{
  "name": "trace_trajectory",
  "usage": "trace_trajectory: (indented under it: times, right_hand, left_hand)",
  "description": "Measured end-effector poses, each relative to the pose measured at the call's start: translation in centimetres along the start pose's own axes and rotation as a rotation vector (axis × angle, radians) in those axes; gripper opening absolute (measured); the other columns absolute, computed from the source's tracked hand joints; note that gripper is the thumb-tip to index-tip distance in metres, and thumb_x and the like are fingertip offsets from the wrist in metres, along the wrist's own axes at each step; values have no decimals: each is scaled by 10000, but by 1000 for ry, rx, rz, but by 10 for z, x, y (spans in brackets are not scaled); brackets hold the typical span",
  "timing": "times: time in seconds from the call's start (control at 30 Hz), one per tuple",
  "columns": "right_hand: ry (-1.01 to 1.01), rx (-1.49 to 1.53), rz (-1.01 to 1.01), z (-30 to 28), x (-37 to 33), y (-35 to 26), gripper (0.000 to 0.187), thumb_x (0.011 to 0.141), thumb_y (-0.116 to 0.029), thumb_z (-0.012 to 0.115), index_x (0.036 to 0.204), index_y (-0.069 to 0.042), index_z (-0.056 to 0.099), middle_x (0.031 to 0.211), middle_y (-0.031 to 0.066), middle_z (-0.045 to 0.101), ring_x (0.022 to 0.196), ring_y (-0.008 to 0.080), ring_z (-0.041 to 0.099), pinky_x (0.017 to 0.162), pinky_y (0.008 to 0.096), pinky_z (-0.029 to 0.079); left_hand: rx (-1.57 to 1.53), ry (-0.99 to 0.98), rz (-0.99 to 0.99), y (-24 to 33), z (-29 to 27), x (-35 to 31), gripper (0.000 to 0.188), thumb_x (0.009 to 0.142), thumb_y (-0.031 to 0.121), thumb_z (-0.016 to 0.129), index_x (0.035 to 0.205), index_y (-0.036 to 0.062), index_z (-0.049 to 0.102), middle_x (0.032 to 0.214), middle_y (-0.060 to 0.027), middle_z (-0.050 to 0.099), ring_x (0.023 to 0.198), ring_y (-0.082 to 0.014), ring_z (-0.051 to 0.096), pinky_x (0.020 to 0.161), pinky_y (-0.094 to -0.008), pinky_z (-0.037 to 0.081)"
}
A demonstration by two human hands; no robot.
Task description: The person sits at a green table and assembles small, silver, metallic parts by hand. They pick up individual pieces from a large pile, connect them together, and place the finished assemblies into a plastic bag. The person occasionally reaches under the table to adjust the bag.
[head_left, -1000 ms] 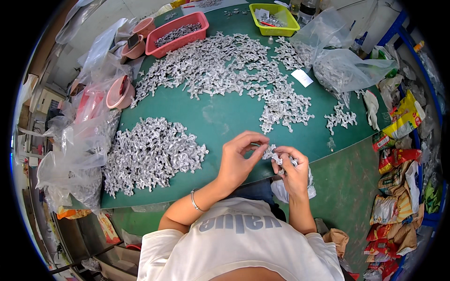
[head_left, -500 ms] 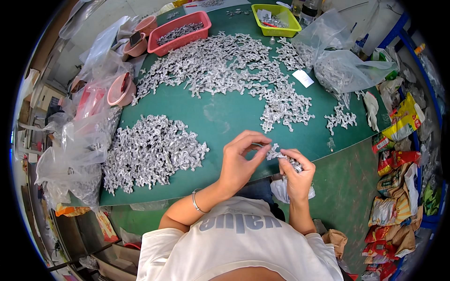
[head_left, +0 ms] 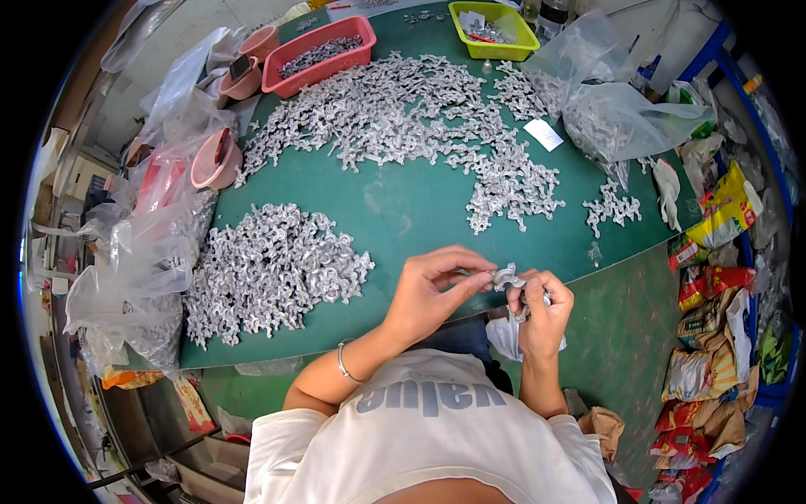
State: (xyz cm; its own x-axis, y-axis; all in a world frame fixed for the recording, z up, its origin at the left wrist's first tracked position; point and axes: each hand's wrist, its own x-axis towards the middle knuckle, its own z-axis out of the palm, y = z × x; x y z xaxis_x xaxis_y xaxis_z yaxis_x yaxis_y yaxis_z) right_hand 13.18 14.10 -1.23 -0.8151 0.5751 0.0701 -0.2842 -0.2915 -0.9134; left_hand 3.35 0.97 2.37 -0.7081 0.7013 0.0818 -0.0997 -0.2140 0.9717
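Observation:
Over the near edge of the green table, both hands meet at a small curved silvery metal part (head_left: 507, 277). My left hand (head_left: 438, 286) pinches one end of it between thumb and fingertips. The other end reaches the fingertips of my right hand (head_left: 544, 315), which is closed around more of the same metal parts; how many it holds is hidden by the fingers. A dense heap of these parts (head_left: 273, 273) lies to the left of my left hand. A wider spread of similar parts (head_left: 378, 118) covers the far half of the table.
A red tray (head_left: 323, 74) of small parts and a yellow-green basket (head_left: 529, 46) stand at the back. Clear plastic bags (head_left: 621, 126) of parts lie right, others (head_left: 126, 294) left. A pink cup (head_left: 206, 168), a white card (head_left: 544, 134) and a white glove (head_left: 667, 193) are around.
My left fingers have closed on the end of a metal part, which now shows larger between the hands. My right hand has turned slightly and its fingers have curled more.

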Motion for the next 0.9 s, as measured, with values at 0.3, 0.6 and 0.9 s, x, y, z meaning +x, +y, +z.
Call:
trace_trajectory:
  times: [0.3,0.6,0.9]
  right_hand:
    - [-47,112,58,3,-1,-4,219,865,-161,539,751,25,526,651,72,542,516,89,476,447,191,342]
    - [-5,101,50,7,1,-5,211,876,-153,516,754,19,521,683,86,541,528,93,481,450,188,344]
    - [255,438,375,3,18,12,274,898,-270,459,772,-38,533,794,79,536,540,113,472,347,186,324]
  left_hand:
    - [-235,-12,-259,-4,-4,5,177,822,38,566,960,-73,571,816,-91,599,738,-126,579,687,-242,480]
    - [-301,-3,-270,-13,-4,7,184,822,52,571,966,-62,570,818,-90,601,726,-123,580,681,-238,479]
    - [2,-99,-138,-34,8,5,237,803,15,577,1025,-56,536,980,-101,582,902,-137,563,761,-275,490]
